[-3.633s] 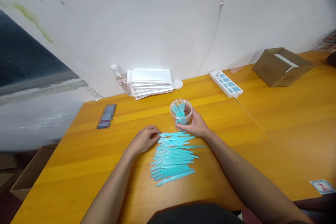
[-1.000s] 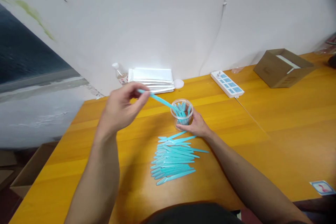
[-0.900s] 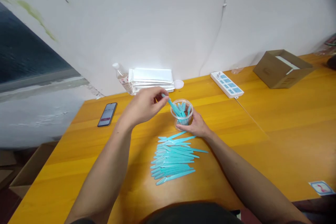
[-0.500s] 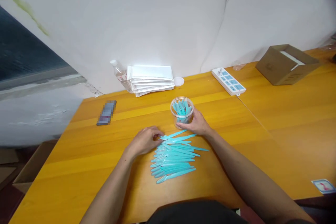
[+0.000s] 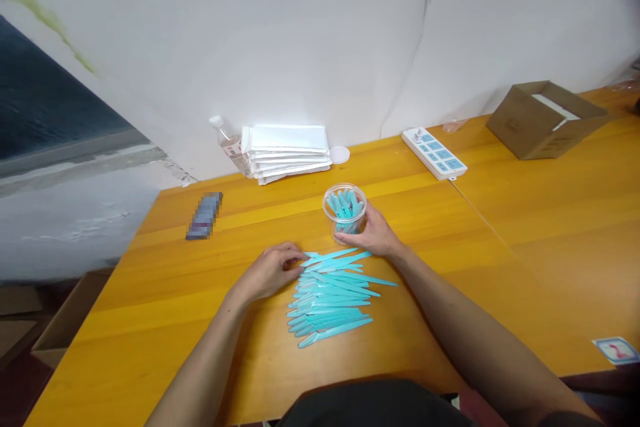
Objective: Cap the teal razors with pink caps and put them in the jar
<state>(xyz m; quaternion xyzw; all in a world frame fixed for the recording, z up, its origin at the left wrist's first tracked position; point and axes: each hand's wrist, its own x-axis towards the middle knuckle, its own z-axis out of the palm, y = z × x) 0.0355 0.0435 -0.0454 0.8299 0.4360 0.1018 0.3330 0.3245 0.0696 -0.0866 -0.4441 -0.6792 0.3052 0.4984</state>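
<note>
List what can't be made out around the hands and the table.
- Phone, head view: pixelated blur hides its screen.
- Left hand: fingertips curl at the blue sticks; grip unclear.
- Clear cup: right hand covers its base; stick count too small.
- Cardboard box: contents mostly hidden by walls.
- Card: too small.

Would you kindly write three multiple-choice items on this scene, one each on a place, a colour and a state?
1. Where does the clear cup stand?
A. beyond the pile of sticks
B. inside the cardboard box
C. on the stack of white packets

2. What colour are the sticks?
A. red
B. light blue
C. black

3. What is the right hand doing?
A. lying flat on the power strip
B. gripping the side of the cup
C. holding the phone

Answers: 1 A, the cup stands on the table just past the pile. 2 B, the sticks in the pile and the cup are light blue. 3 B, its fingers wrap the cup's side, while the left hand touches the pile's end.
</note>
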